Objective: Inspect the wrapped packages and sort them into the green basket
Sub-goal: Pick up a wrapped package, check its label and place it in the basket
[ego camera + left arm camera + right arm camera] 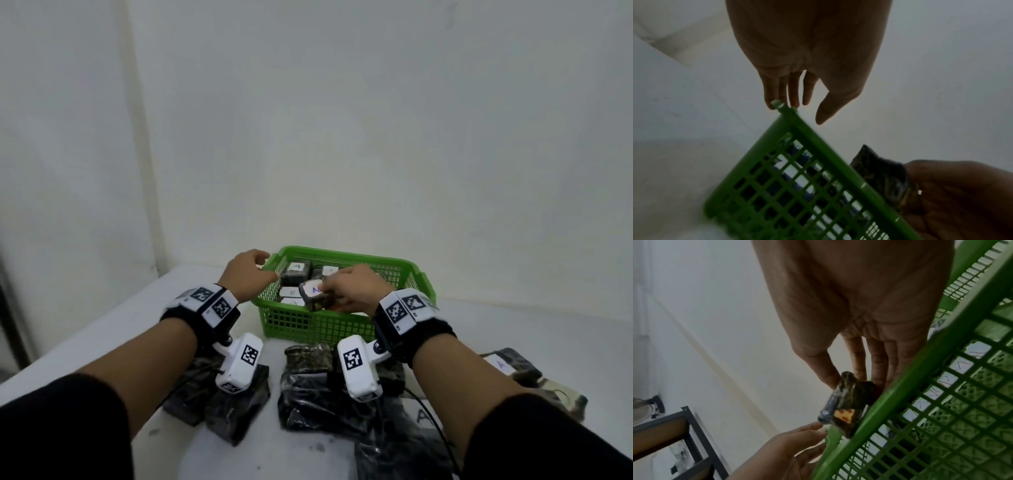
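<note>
The green basket (308, 325) stands mid-table and holds several dark wrapped packages with white labels, one marked A (296, 270). My right hand (329, 286) pinches a dark wrapped package (317, 295), white label marked A facing up, above the basket's front left part. The right wrist view shows thumb and fingers of that hand (851, 379) on the package (846, 404), just over the rim (920, 374). My left hand (263, 265) is at the basket's far left corner. In the left wrist view its straight fingers (777, 99) touch the corner of the rim (828, 154) and hold nothing.
More dark wrapped packages lie on the white table in front of the basket (236, 407) (318, 394) and to the right, one labelled A (510, 366). A white wall stands close behind. The table's left edge is near. A metal shelf (690, 434) shows at the far left.
</note>
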